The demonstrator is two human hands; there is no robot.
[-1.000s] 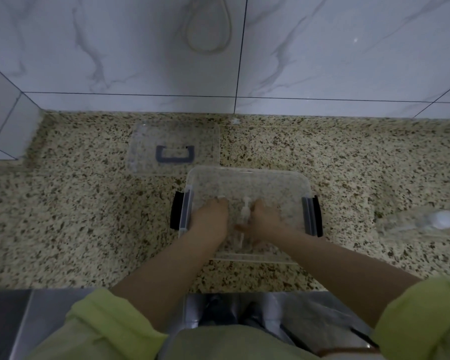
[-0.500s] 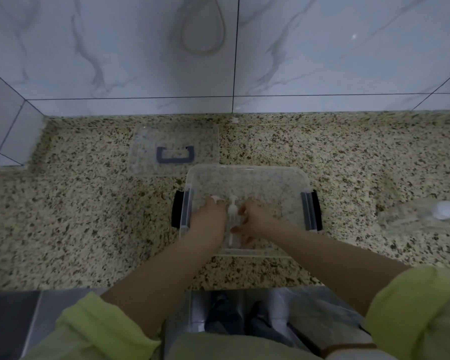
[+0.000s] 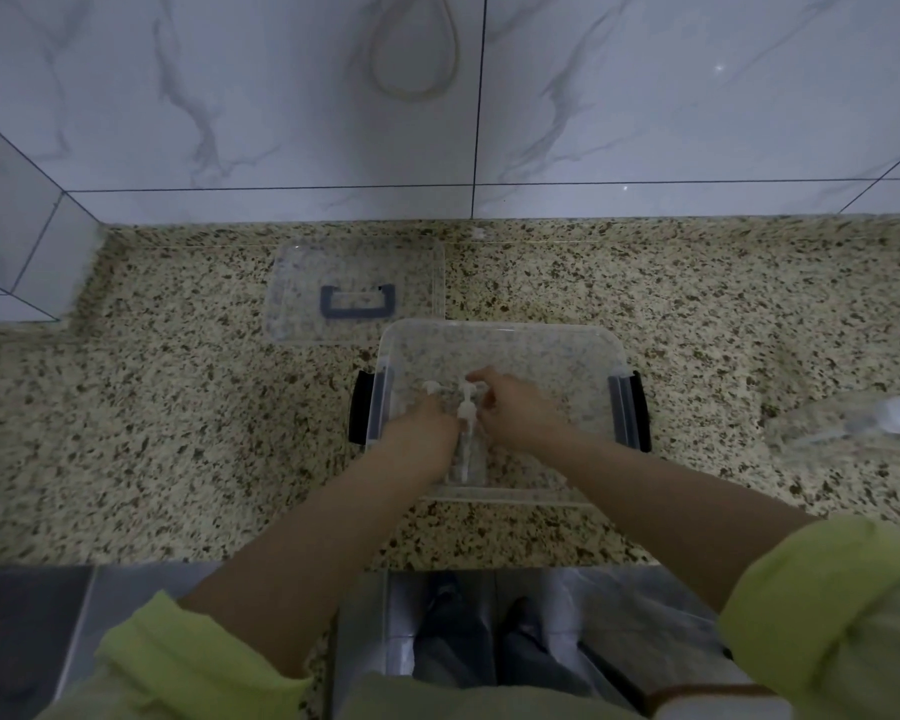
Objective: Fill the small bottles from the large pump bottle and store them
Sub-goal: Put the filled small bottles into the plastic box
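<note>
We stood at the speckled stone bench (image 3: 178, 407), and everything in play sat toward its middle. The clear storage box (image 3: 500, 340) lay open in front of us, its lid (image 3: 354, 262) flat on the bench just behind and to the left. Off at the right edge lay a clear bottle with a white cap (image 3: 853, 423), on its side, too blurred to name surely.

Both hands were down inside the box. Our left hand (image 3: 422, 423) had curled fingers around one small pump bottle (image 3: 430, 389); only its white top showed past the knuckles. Our right hand (image 3: 520, 407) pinched the white pump head of a second small bottle (image 3: 467, 449), which stood upright near the box's front wall, touching or nearly touching the first.

We judged the storing step under way. The risk was tipping: these narrow bottles were top-heavy, and letting go unevenly, or brushing one while withdrawing, could topple both. A pressed pump head could also squirt liquid into the box.
</note>
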